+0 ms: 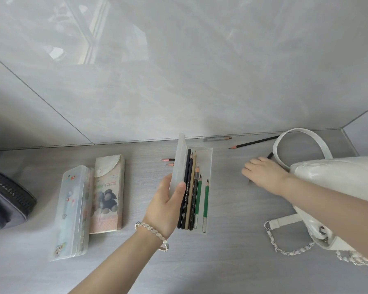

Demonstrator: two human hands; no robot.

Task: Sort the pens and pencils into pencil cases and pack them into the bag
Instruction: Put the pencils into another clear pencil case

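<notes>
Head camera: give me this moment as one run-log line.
left hand holds clear case lid open | right hand over dark pencil by white bag, grip unclear | pencils in case | black pencil loose

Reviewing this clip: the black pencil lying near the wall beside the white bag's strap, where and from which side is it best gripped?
Probably pinch the black pencil at mid-shaft from above, approaching from the near side. It lies flat on the table, point leftward, blunt end by the bag strap, wall close behind.

Silver chain bracelet point(152, 232), bare forearms
</notes>
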